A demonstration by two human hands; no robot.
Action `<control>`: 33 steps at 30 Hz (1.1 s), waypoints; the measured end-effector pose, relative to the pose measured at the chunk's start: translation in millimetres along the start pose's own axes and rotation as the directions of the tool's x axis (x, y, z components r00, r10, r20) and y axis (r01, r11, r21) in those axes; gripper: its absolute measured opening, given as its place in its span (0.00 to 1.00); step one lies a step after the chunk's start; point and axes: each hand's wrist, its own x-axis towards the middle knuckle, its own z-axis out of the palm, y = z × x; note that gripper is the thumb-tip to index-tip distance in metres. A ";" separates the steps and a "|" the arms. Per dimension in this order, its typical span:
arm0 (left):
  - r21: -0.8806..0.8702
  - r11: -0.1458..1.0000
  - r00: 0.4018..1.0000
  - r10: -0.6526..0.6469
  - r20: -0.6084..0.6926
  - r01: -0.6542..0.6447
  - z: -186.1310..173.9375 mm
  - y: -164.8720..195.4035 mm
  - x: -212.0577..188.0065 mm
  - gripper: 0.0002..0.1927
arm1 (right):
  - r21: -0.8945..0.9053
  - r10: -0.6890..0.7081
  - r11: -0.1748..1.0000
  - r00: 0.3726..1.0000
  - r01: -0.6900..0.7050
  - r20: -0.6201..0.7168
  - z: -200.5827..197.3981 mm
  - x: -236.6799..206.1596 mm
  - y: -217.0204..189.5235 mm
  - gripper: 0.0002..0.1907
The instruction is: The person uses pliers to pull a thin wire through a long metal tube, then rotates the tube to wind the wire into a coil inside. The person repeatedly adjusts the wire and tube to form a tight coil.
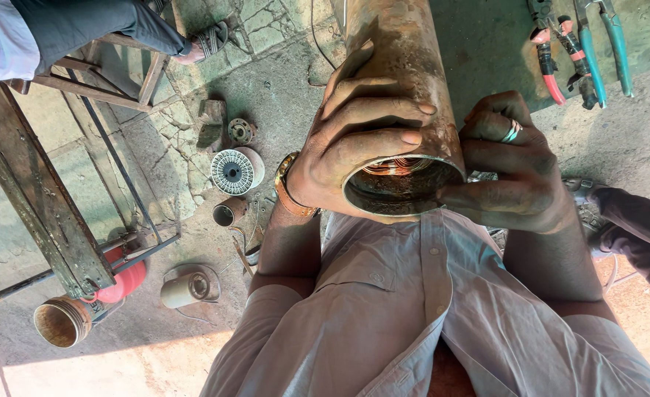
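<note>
A rusty brown metal cylinder (406, 51) stands upright in front of my chest, its open end (402, 187) facing me with copper wire windings (397, 166) showing inside. My left hand (354, 140), with a watch on the wrist, wraps around the cylinder's left side with its fingers across the rim. My right hand (509, 169), wearing a ring, grips the right side of the rim, thumb at the opening's edge.
On the cracked concrete floor lie a round laminated rotor (233, 171), a small tube (227, 213), a cream cylinder (181, 289) and an open-ended can (59, 322). Pliers (593, 51) lie at top right. A metal stand (38, 191) is left. Another person's sandalled foot (207, 40) is at top.
</note>
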 end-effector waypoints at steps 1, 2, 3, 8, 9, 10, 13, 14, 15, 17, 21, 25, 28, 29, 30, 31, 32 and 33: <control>0.000 1.000 1.000 0.000 -0.003 0.000 0.3 -0.3 0.1 0.41 | -0.003 0.004 1.000 1.000 -0.004 0.001 0.2 0.1 0.0 0.16; 0.000 1.000 1.000 -0.001 -0.002 0.001 0.1 -0.5 0.0 0.41 | -0.007 0.008 1.000 1.000 -0.008 0.001 0.5 0.3 0.0 0.16; -0.006 1.000 1.000 0.002 -0.003 -0.002 0.5 -0.2 -0.4 0.41 | -0.010 0.013 1.000 1.000 -0.013 0.002 0.7 0.3 0.0 0.16; -0.004 1.000 1.000 -0.009 -0.011 0.009 2.4 -1.2 -1.2 0.43 | -0.001 0.003 1.000 1.000 -0.003 -0.011 2.2 0.7 1.8 0.15; -0.002 1.000 1.000 -0.008 -0.014 0.008 2.5 -1.6 -1.2 0.43 | -0.003 0.005 1.000 1.000 -0.005 -0.003 1.9 0.6 1.9 0.15; 0.001 1.000 1.000 -0.008 -0.016 0.008 2.5 -1.8 -1.1 0.42 | 0.000 0.004 1.000 1.000 -0.004 -0.005 2.0 0.5 2.1 0.15; -0.002 1.000 1.000 0.016 -0.014 -0.016 1.7 -2.6 -0.8 0.43 | 0.003 0.005 1.000 1.000 -0.005 -0.013 2.8 0.1 2.3 0.15; 0.001 1.000 1.000 0.009 -0.013 -0.009 1.5 -2.5 -0.8 0.43 | 0.002 0.009 1.000 1.000 -0.009 -0.017 3.3 -0.1 2.1 0.15; 0.003 1.000 1.000 0.003 -0.013 -0.003 1.4 -2.2 -0.9 0.42 | 0.001 0.012 1.000 1.000 -0.012 -0.022 3.6 -0.4 2.1 0.15; 0.014 1.000 1.000 -0.006 -0.003 0.006 1.1 -1.7 -1.0 0.42 | 0.000 0.008 1.000 1.000 -0.008 -0.018 3.5 -0.9 2.2 0.15; 0.021 1.000 1.000 -0.009 0.021 0.009 0.8 -1.4 -0.6 0.42 | 0.003 0.004 1.000 1.000 -0.004 -0.004 1.2 -1.5 2.5 0.14; 0.029 0.999 1.000 -0.020 0.019 0.019 0.6 -0.7 0.2 0.41 | -0.001 -0.001 1.000 1.000 0.001 -0.010 -0.1 -1.0 2.7 0.14; 0.026 0.999 1.000 -0.018 0.017 0.018 0.0 0.0 0.8 0.41 | 0.010 -0.004 1.000 1.000 0.004 -0.010 -0.3 -0.4 3.3 0.15; 0.027 0.999 0.999 -0.024 0.021 0.023 -0.4 0.2 1.0 0.41 | 0.013 -0.003 1.000 1.000 0.003 -0.009 -0.4 -0.3 3.5 0.15; 0.028 0.999 0.999 -0.029 0.025 0.028 -0.6 0.2 1.2 0.41 | 0.016 -0.001 1.000 1.000 0.002 -0.008 -0.4 -0.4 3.6 0.15; 0.028 0.999 0.999 -0.034 0.029 0.033 -0.9 0.3 1.4 0.41 | 0.012 -0.001 1.000 1.000 0.001 -0.009 -0.2 -0.7 3.5 0.15; 0.028 0.999 0.999 -0.028 0.031 0.027 -1.1 0.2 1.5 0.41 | 0.008 0.000 1.000 1.000 0.000 -0.010 0.0 -1.1 3.4 0.14; 0.034 0.999 0.999 -0.025 0.030 0.024 -1.1 0.0 1.8 0.41 | 0.004 0.001 1.000 1.000 -0.001 -0.011 0.2 -1.6 3.3 0.14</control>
